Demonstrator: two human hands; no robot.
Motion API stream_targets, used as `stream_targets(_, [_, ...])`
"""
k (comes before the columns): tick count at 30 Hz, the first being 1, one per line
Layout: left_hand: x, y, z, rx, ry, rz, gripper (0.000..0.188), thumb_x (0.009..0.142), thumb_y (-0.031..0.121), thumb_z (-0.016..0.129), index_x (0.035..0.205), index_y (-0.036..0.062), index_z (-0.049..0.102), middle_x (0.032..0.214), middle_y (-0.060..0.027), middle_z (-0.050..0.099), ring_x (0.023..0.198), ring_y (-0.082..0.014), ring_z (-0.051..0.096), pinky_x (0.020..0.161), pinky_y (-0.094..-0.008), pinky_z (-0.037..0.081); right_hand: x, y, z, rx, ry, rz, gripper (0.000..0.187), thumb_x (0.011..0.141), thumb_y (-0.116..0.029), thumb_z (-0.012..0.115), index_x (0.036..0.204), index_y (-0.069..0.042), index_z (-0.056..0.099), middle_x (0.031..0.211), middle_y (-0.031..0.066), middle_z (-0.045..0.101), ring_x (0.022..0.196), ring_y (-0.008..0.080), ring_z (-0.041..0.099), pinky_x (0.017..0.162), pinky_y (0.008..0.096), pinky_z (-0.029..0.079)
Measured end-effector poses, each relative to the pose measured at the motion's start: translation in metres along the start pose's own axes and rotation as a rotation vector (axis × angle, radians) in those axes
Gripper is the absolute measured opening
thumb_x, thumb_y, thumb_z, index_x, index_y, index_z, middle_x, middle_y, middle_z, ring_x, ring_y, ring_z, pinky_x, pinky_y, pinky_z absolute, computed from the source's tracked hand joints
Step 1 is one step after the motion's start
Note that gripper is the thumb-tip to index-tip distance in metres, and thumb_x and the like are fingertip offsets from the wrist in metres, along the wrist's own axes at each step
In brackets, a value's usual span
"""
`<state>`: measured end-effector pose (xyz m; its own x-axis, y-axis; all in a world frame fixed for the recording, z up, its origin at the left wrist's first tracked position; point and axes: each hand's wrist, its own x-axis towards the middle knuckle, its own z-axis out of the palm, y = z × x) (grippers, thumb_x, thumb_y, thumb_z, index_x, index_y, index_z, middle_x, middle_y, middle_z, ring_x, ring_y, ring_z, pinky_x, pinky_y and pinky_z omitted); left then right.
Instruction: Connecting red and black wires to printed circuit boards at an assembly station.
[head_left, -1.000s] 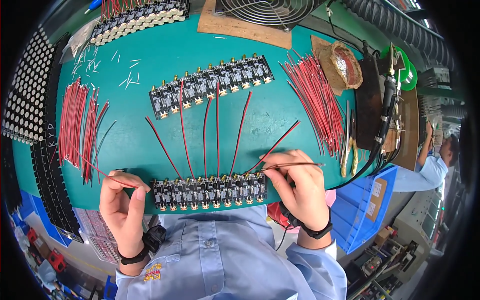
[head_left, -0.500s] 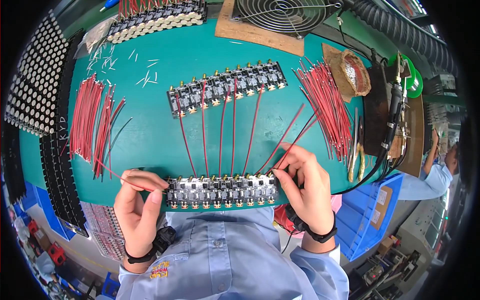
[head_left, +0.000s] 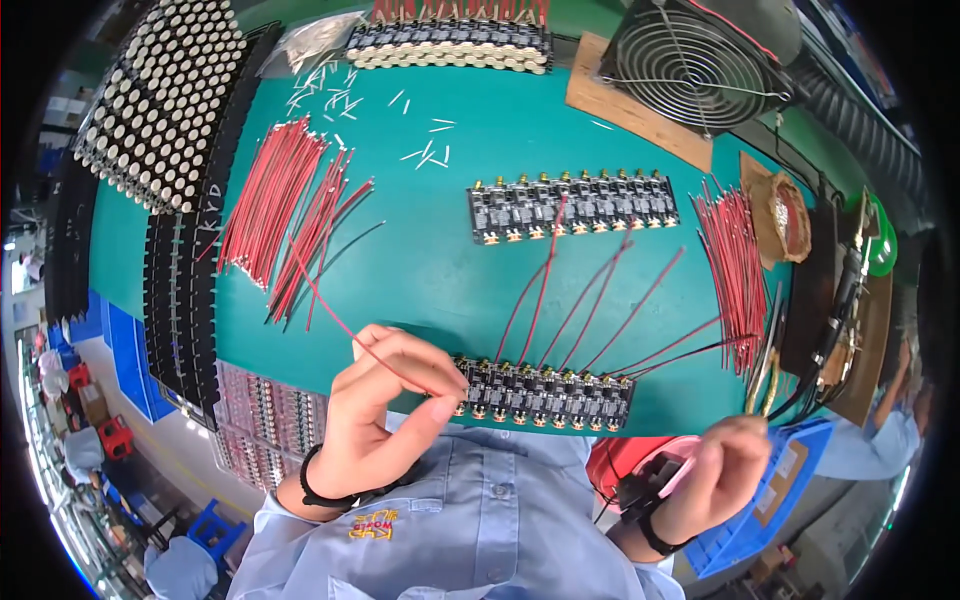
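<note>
Left hand (head_left: pixel 385 405) pinches a thin, light, springy red wire (head_left: pixel 340 322) best gripped near its end beside the circuit-board strip (head_left: pixel 545 392); right hand (head_left: pixel 722 475) loosely curled, apparently empty.

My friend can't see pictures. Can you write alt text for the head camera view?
A person's left hand pinches a thin red wire beside a near black strip of small circuit boards on a teal worktable. The right hand is off the table's edge. Loose red wire bundles lie further left.

Left hand (head_left: pixel 385 405) pinches a red wire (head_left: pixel 335 318) beside the near circuit-board strip (head_left: pixel 545 393); right hand (head_left: pixel 722 473) hangs off the table edge
</note>
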<state>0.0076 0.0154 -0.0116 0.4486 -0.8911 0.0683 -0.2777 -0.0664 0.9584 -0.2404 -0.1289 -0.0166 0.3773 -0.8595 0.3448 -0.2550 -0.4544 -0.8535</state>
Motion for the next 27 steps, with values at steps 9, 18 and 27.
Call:
stream_targets(9, [0.001,0.012,0.002,0.068,-0.271,0.089,0.010,0.071,0.008,0.075,0.080,0.0133,0.074,0.086,-0.0006,0.065,0.075,-0.0114,0.057,0.092,-0.0411,0.028,0.009,-0.031,0.073,0.240,-0.628,-0.153,0.021,0.071,-0.005,0.076,0.088,-0.001,0.066,0.079,0.0092,0.064,0.064,0.0208,0.062,0.052,0.0299,0.049])
stream_targets(18, [-0.010,0.005,0.005,0.073,-0.226,0.118,0.014,0.069,0.009,0.078,0.081,0.0144,0.074,0.084,0.0013,0.065,0.073,-0.0103,0.057,0.092,-0.0415,0.030,0.005,-0.027,0.075,0.297,-0.674,-0.194,0.018,0.070,-0.001,0.073,0.087,-0.001,0.066,0.079,0.0090,0.064,0.062,0.0224,0.063,0.051,0.0304,0.049])
stream_targets(27, [-0.006,0.005,0.003,0.101,-0.269,0.168,0.018,0.065,0.012,0.082,0.082,0.0121,0.076,0.084,0.0013,0.066,0.072,-0.0112,0.056,0.090,-0.0415,0.033,0.000,-0.025,0.074,0.315,-0.635,-0.094,0.017,0.068,0.001,0.073,0.084,-0.002,0.068,0.080,0.0076,0.067,0.061,0.0193,0.062,0.051,0.0283,0.048])
